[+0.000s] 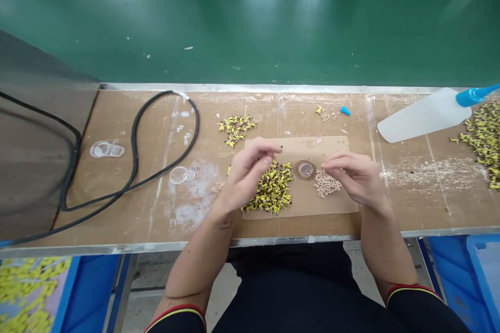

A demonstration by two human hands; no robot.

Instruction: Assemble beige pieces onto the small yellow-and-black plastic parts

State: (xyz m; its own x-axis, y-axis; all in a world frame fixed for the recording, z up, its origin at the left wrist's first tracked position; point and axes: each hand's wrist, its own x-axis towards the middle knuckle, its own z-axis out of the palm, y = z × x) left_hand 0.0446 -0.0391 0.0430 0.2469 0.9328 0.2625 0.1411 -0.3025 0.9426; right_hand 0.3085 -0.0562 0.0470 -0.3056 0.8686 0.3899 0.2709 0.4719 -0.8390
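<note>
Yellow pile (275,190) beneath left hand (247,170)

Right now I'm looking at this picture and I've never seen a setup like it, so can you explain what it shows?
There is no machine here: a person works with two bare hands, seen from a camera worn on the head, looking forward and down. The left hand is over the edge of a heap of small yellow and dark pieces. The right hand is beside a small pile of pale pieces. Both piles lie on a cardboard sheet, with a small round dish between them. Elsewhere on the table are a looped black cable and a whitish bottle with a blue top. Whatever the fingertips may hold is too small to make out.
</note>
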